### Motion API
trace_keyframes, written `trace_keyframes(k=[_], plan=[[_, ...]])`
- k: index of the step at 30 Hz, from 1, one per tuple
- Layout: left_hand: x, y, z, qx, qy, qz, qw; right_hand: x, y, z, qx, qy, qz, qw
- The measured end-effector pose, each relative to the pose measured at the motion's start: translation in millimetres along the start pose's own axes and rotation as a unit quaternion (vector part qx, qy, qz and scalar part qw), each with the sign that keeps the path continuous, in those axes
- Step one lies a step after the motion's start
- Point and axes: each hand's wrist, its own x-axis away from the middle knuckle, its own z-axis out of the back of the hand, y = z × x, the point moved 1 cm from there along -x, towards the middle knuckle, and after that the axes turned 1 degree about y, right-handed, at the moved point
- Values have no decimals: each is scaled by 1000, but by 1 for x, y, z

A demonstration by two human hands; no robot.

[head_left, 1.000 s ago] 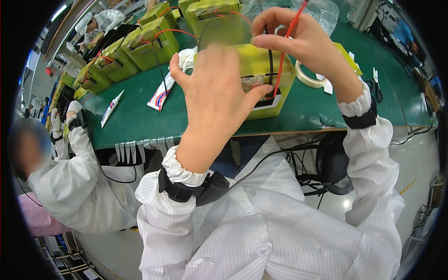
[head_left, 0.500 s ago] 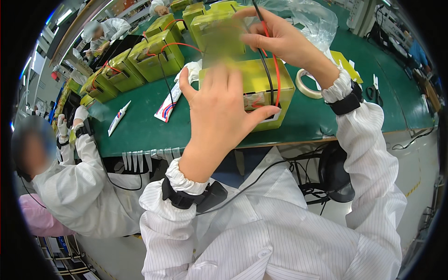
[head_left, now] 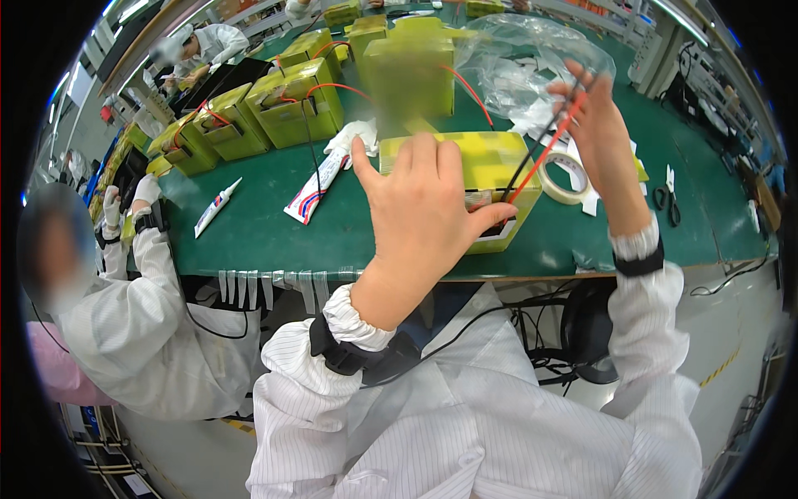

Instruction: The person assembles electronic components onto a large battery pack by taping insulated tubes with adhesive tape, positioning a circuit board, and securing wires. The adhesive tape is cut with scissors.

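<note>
A yellow-green wrapped block, seemingly a battery pack (head_left: pixel 507 148), sits near the table's front edge. My left hand (head_left: pixel 424 208) lies over its left part, fingers stretched across the top and thumb out along the near side. A red wire (head_left: pixel 544 160) and a black wire (head_left: pixel 525 165) rise from the pack's near right side. My right hand (head_left: pixel 594 121) is raised to the right of the pack, its fingers closed around the upper part of both wires; motion blurs the fingertips. Beside the pack lies a roll of masking tape (head_left: pixel 549 188).
More wrapped packs (head_left: pixel 295 104) with wires stand at the back left. A white tube (head_left: pixel 320 187) and a smaller tube (head_left: pixel 218 208) lie left. Scissors (head_left: pixel 671 200) lie right, a plastic bag (head_left: pixel 532 62) behind. Tape strips (head_left: pixel 262 287) hang from the edge. A co-worker (head_left: pixel 158 316) sits left.
My right hand has moved right and away from above the pack, drawing the red and black wires into a rightward slant. My left hand stays on the pack.
</note>
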Motion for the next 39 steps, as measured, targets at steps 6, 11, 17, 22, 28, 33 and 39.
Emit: trace_keyframes(k=[6,11,17,22,28,33,39], plan=[[4,3,2,-9,-14,7,1000,63,-6,-11,136,-42,12,990],[5,6,4,-7,6,5,1000,56,-19,-34,217,-101,28,971],[8,4,0,4,5,7,1000,26,-16,-32,186,-196,-75,960],[14,2,-2,13,21,13,1000,16,-11,-35,198,-201,-91,955],[37,4,2,50,35,-4,998,15,-2,-34,242,-191,-83,948],[84,-20,20,143,50,-33,988,23,2,-33,140,-158,-142,967],[90,-52,15,191,46,52,979,22,6,-38,22,-170,-224,960]])
